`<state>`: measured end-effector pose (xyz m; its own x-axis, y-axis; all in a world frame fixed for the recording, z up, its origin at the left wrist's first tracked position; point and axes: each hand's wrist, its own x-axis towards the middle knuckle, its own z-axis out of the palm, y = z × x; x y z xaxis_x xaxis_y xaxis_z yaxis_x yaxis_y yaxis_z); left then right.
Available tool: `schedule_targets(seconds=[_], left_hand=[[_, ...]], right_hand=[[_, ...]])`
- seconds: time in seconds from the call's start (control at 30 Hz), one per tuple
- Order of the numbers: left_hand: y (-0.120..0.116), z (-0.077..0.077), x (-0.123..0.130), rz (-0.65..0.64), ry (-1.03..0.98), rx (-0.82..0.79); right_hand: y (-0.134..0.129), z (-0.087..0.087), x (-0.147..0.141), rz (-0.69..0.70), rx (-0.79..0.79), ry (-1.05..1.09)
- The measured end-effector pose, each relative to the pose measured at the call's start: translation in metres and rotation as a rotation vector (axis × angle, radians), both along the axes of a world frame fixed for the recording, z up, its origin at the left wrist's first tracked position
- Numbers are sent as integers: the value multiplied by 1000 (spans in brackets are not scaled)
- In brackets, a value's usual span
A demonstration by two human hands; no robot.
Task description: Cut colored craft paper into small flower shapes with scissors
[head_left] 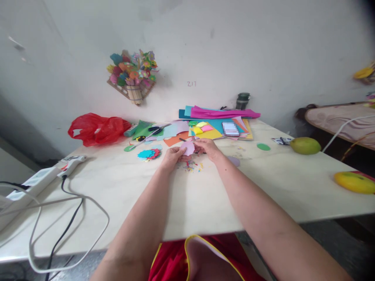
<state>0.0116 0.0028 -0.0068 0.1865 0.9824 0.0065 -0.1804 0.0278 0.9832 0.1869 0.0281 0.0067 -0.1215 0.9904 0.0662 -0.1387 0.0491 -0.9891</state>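
Observation:
My left hand is closed on a pale lilac paper disc, thumb on top and fingers beneath. At the disc's right edge, my right hand has its fingers curled closed. Something small and dark shows between those fingers, too hidden to name. Below both hands, tiny coloured paper scraps are scattered on the table. To the left lies a pile of scalloped blue and red paper pieces. A lilac paper circle lies beside my right forearm, partly covered by it.
Black-handled scissors lie among coloured papers at the back. A red plastic bag sits back left, and power strips with loose cables front left. A phone, a green paper circle and mangoes are rightward.

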Motion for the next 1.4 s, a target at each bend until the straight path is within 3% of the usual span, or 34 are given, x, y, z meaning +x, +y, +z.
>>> schedule_targets(seconds=[0.57, 1.0, 1.4], left_hand=[[2, -2, -2, 4, 97, -17], [1, -1, -1, 43, 131, -3], [3, -1, -2, 100, 81, -3]], right_hand=[[0, 0, -1, 41, 196, -77], [-4, 2, -3, 70, 132, -105], [0, -5, 2, 207, 90, -87]])
